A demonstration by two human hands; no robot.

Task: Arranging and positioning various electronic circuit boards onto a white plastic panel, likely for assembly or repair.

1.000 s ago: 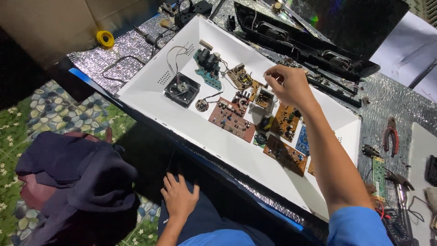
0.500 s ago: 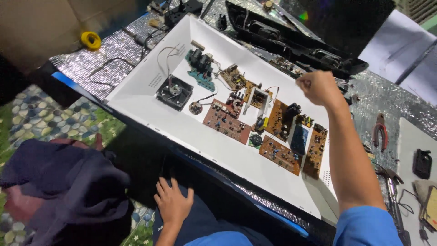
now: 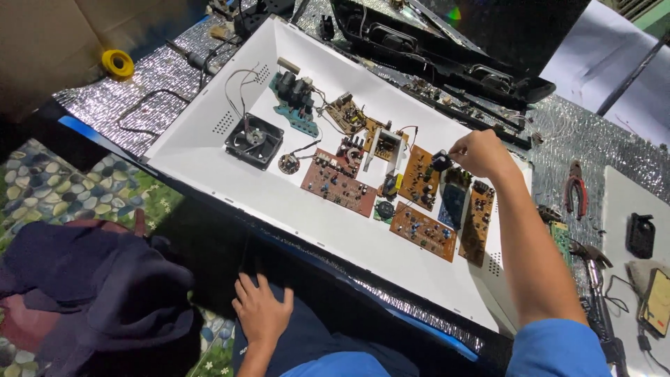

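Observation:
A white tray (image 3: 209, 146) on the bench holds several circuit boards, among them a brown board (image 3: 338, 187) and an orange board (image 3: 419, 178). A black fan (image 3: 254, 140) and a green board with black capacitors (image 3: 296, 98) lie towards its left. My right hand (image 3: 481, 152) reaches over the tray's right part, fingertips pinched on a small black part (image 3: 440, 162) just above the orange board. My left hand (image 3: 262, 311) lies flat on my thigh below the bench, fingers spread, holding nothing.
A black housing (image 3: 447, 56) lies behind the tray. Red-handled pliers (image 3: 575, 187), other tools and a black adapter (image 3: 640, 235) sit at the right. A yellow tape roll (image 3: 117, 63) is at the far left, dark cloth (image 3: 98, 293) on the floor.
My right hand moved from the tan boards in the tray's middle towards the right, and now pinches a small black part over the orange board. My left hand stays on my thigh.

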